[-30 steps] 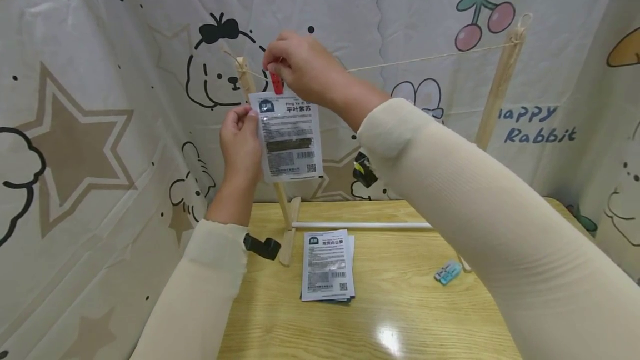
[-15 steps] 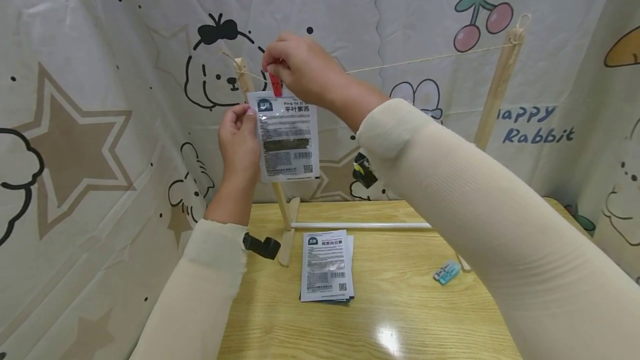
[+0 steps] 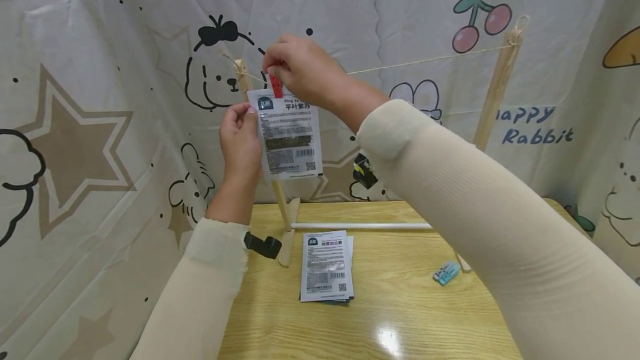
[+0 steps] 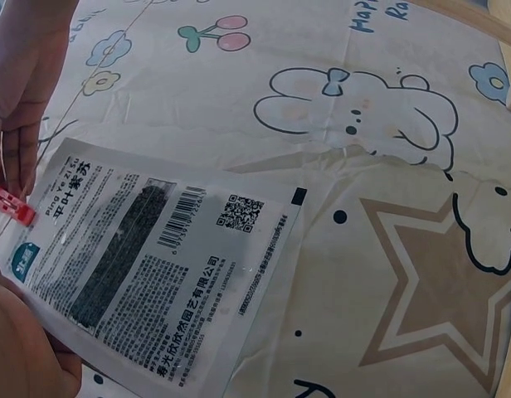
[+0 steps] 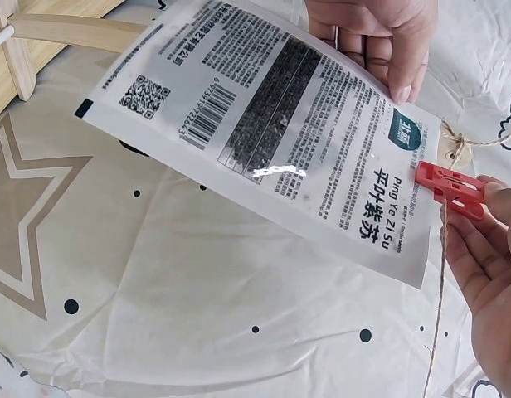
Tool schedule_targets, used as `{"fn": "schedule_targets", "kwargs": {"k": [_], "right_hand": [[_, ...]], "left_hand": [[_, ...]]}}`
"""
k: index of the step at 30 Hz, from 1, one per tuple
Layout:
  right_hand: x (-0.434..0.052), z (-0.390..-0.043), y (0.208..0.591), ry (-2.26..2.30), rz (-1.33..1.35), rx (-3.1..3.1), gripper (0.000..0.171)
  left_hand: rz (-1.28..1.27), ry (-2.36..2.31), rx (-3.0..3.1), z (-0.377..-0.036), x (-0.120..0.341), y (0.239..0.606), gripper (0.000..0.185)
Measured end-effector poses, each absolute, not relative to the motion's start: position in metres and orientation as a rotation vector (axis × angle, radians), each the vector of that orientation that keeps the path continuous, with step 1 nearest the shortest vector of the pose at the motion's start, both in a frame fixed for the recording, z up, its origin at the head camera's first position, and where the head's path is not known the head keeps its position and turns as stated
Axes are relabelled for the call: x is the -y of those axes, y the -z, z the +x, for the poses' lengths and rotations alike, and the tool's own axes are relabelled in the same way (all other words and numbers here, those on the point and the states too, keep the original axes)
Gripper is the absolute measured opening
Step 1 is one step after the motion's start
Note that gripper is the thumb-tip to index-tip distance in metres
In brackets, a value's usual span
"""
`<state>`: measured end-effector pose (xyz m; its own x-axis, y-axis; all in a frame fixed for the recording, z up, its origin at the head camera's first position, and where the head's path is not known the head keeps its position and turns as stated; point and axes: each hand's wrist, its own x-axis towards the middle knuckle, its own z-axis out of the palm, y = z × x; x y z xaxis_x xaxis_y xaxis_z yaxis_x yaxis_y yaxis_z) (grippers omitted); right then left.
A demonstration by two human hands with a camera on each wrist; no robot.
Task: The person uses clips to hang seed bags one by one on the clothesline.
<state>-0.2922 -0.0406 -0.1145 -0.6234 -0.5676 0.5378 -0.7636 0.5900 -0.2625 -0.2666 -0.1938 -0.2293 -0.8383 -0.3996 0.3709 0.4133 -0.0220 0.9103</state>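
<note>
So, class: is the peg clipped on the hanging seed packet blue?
No, the peg on the seed packet is red; the right hand pinches it.

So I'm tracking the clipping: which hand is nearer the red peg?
Right. The right hand pinches the red peg at the packet's top; the left hand holds the packet's side, lower down.

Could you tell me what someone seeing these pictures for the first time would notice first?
Most striking is the white seed packet held up at the string of a small wooden rack, the right hand pinching a red clip on its top edge while the left hand grips its side. Below, on the wooden table, lie a stack of more packets and a blue clip, before a cartoon-printed cloth backdrop.
</note>
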Motion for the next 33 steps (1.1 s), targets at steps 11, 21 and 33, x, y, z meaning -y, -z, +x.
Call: {"fn": "schedule_targets", "kwargs": {"k": [11,21,33], "right_hand": [[0.0415,-0.2909,0.1150,-0.707,1.106,2.432,0.024],[0.0441,-0.2927,0.1154,-0.667,1.103,2.441,0.025],[0.0431,-0.2912,0.1163,-0.650,1.088,2.470,0.029]], "left_hand": [[-0.034,1.916,1.654,-0.2659,0.1937,0.2275,0.016],[-0.014,1.899,1.666,-0.2658,0.1954,0.2270,0.016],[0.013,1.852,1.688,-0.2653,0.1947,0.2279,0.016]]}}
